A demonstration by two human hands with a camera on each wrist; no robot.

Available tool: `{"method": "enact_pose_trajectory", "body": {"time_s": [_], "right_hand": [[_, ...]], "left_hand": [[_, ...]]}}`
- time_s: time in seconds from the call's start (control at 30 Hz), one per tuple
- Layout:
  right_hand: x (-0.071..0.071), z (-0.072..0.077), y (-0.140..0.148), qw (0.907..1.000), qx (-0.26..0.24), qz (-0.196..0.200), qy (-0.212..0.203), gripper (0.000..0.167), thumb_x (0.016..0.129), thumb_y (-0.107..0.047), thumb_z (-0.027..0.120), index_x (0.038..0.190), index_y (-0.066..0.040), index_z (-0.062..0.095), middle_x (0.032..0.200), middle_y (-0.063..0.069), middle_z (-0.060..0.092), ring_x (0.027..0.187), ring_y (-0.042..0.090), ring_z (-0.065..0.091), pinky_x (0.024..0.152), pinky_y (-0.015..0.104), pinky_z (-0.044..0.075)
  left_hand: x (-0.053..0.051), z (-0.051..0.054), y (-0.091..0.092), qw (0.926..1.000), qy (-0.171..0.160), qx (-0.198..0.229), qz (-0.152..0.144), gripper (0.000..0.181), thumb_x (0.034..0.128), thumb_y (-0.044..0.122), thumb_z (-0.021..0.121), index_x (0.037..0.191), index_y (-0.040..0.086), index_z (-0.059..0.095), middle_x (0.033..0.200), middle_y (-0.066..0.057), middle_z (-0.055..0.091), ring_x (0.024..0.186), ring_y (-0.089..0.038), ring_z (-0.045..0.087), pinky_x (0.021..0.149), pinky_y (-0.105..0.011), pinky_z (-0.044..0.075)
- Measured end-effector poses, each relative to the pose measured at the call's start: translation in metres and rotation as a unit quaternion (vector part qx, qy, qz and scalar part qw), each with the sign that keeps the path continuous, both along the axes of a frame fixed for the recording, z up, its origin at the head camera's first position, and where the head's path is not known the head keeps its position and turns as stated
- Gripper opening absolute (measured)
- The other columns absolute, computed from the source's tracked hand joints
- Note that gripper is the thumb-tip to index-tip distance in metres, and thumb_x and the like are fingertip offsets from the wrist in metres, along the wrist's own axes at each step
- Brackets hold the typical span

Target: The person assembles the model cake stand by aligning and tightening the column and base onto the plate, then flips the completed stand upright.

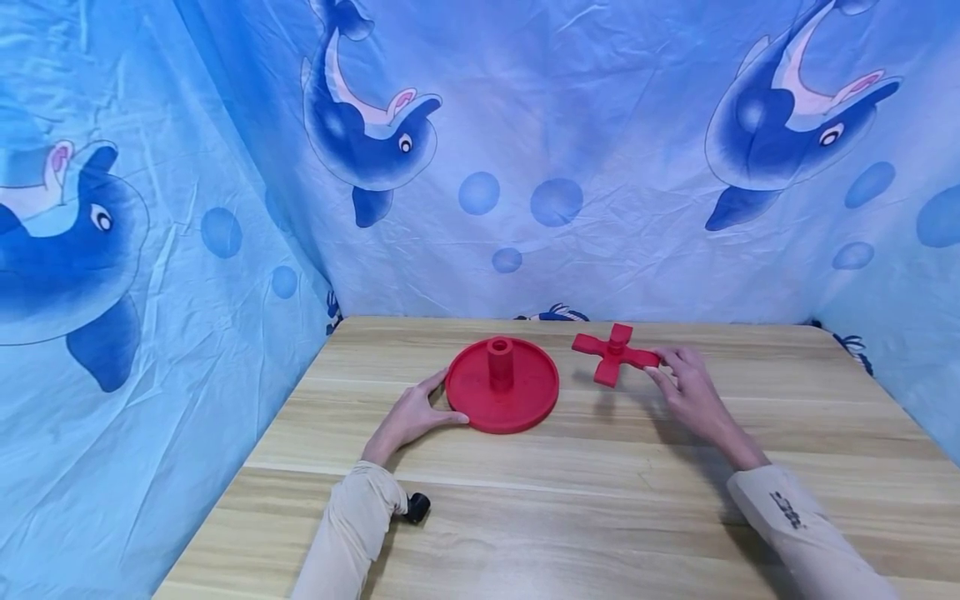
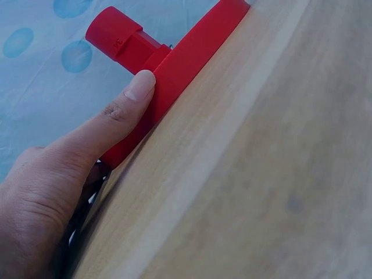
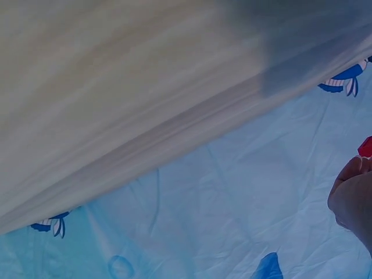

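Left hand point(image 1: 412, 414) grips red dish point(image 1: 534, 392), post point(image 1: 500, 368) upright; right hand point(image 1: 692, 395) pinches red cross point(image 1: 613, 353) above bench point(image 1: 570, 517); dolphin-printed curtain point(image 1: 600, 108) hangs along far side.

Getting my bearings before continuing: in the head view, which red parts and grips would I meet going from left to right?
Left grip → round red base → red cross-shaped piece → right grip.

Place: likely curtained booth | dolphin-print drapes point(image 1: 637, 150) | wood-grain table point(image 1: 570, 508)
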State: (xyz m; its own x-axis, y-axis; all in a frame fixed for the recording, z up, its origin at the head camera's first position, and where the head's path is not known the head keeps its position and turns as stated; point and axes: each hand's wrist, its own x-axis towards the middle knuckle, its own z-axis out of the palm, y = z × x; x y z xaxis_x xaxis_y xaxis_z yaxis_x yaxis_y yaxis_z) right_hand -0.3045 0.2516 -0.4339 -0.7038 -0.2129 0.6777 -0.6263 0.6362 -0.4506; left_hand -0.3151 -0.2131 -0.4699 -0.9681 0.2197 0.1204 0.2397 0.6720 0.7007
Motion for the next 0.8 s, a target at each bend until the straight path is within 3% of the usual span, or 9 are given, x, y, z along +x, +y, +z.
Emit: {"method": "enact_pose_trajectory", "body": {"time_s": [0.6,0.8], "right_hand": [[-0.008,0.001,-0.025,0.9997,-0.017,0.017,0.000,0.024,0.091,0.008,0.072,0.115,0.009,0.068,0.108,0.027,0.061,0.104,0.042,0.052,0.084,0.049,0.040],[-0.008,0.002,-0.033,0.9995,-0.014,0.024,-0.017,0.027,0.091,0.008,0.073,0.118,0.007,0.069,0.111,0.025,0.062,0.107,0.040,0.051,0.083,0.050,0.042]], "left_hand": [[-0.001,0.000,-0.001,1.0000,0.004,-0.006,0.002,0.110,0.0706,0.060,0.090,0.161,0.021,0.041,0.156,-0.012,0.049,0.141,-0.030,0.046,0.114,-0.054,0.039],[-0.001,-0.001,-0.001,1.0000,0.004,-0.002,-0.001,0.109,0.0713,0.060,0.090,0.161,0.021,0.041,0.156,-0.011,0.049,0.143,-0.030,0.044,0.114,-0.055,0.039]]}}
